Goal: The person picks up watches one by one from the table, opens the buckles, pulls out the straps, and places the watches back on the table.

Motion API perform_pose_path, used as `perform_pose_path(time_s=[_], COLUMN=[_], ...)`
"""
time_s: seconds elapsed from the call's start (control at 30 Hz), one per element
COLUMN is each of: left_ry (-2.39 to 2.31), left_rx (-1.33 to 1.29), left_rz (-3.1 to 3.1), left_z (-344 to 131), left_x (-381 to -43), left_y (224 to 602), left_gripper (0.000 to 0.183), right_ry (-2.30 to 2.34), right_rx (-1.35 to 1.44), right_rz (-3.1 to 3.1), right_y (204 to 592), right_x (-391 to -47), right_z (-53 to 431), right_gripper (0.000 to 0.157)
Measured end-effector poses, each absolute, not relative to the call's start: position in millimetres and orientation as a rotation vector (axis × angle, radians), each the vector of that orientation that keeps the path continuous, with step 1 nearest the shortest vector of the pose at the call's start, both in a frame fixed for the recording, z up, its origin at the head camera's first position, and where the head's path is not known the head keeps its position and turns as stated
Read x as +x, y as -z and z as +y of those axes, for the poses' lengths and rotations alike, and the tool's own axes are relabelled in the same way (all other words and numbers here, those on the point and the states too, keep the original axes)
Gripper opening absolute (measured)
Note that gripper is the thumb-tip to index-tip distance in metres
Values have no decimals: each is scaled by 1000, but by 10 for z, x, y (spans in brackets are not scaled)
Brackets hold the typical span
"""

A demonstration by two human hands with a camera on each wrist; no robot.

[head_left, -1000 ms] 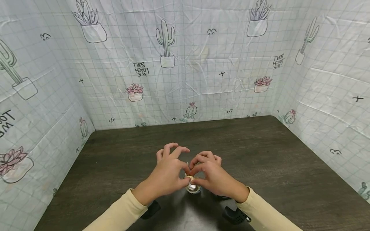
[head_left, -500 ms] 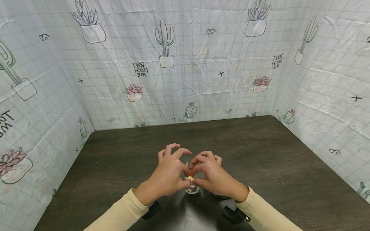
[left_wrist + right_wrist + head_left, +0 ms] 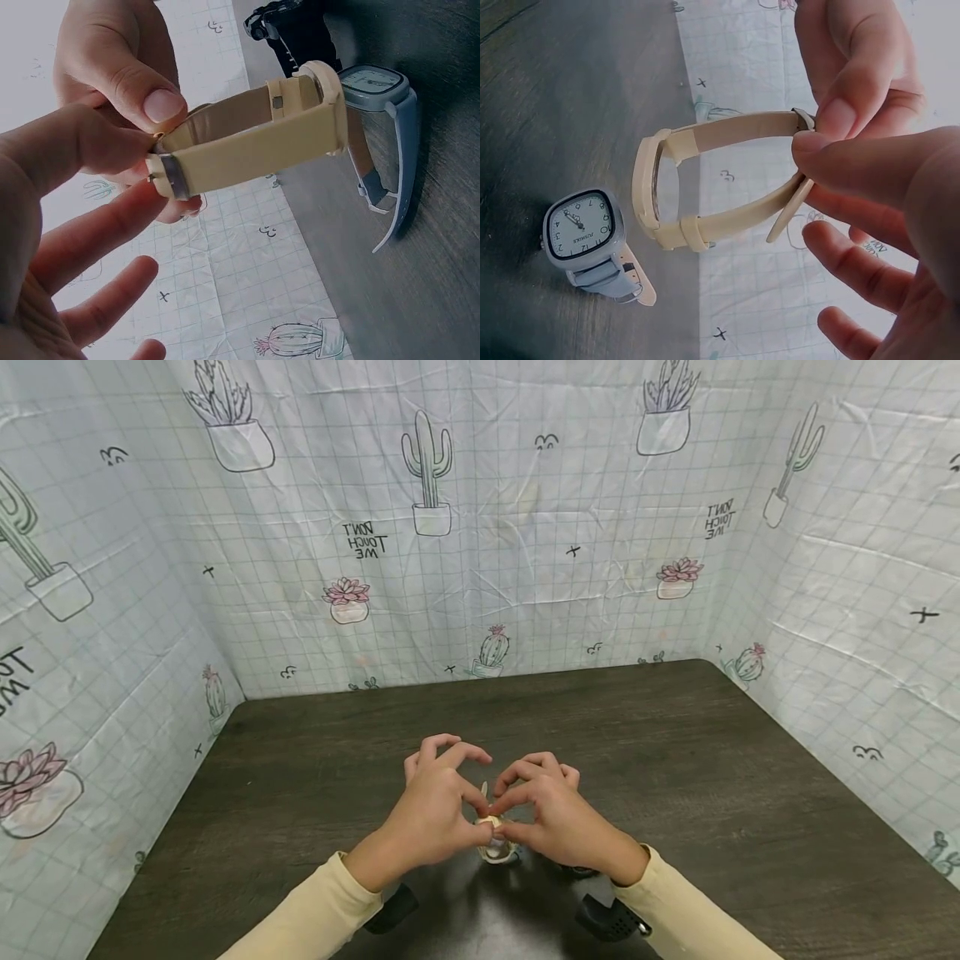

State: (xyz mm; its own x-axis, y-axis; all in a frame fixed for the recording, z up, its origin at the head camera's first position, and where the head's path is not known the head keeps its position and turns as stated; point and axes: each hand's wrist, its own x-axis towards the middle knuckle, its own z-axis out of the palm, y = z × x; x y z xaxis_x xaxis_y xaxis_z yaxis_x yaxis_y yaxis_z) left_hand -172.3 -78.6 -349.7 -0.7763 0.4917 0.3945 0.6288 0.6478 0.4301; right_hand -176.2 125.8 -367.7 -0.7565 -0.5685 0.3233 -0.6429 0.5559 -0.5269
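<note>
Both hands hold a wristwatch [image 3: 262,154] with a cream strap, its case hanging below the fingers toward the table. My left hand [image 3: 438,814] pinches the buckle end [image 3: 174,176] between thumb and forefinger. The thumb and forefinger of my right hand [image 3: 551,814] pinch the other strap end [image 3: 789,214], right beside the buckle. In the right wrist view the strap forms a loop, its tip sticking out past the buckle. The remaining fingers of both hands are spread away from the watch. The fingertips partly hide the buckle.
A square watch [image 3: 581,225] with a grey-blue strap lies on the dark wooden table [image 3: 637,735] beyond the held watch. Behind it lies a black watch [image 3: 307,34]. Black camera mounts [image 3: 606,920] sit under the wrists. A cactus-print sheet [image 3: 525,527] walls the table.
The held watch has tilted slightly, and the bright shine on its case has faded. My left hand has shifted a little; both hands keep their pinch.
</note>
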Motion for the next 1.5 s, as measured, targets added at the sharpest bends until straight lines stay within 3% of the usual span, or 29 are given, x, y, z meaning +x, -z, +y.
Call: perform_pose_path(time_s=[0.47,0.87,1.5], left_ry=[870,698,630], left_rx=[-897,-951,-1012], left_rz=[-2620,-2711,-2570], left_z=[-820,-787,-796], left_x=[-1728,-1716,-1723], left_y=[3527,3463,3464], left_gripper=[17,5,10], right_ry=[-983,-971,-971], right_rx=[1023,1044,1062], right_rz=[-2667,-2696,-2706], right_y=[3705,3629,3598], right_x=[-1754,-1737,-1759], right_z=[1288,1251,1245], right_gripper=[14,12,13])
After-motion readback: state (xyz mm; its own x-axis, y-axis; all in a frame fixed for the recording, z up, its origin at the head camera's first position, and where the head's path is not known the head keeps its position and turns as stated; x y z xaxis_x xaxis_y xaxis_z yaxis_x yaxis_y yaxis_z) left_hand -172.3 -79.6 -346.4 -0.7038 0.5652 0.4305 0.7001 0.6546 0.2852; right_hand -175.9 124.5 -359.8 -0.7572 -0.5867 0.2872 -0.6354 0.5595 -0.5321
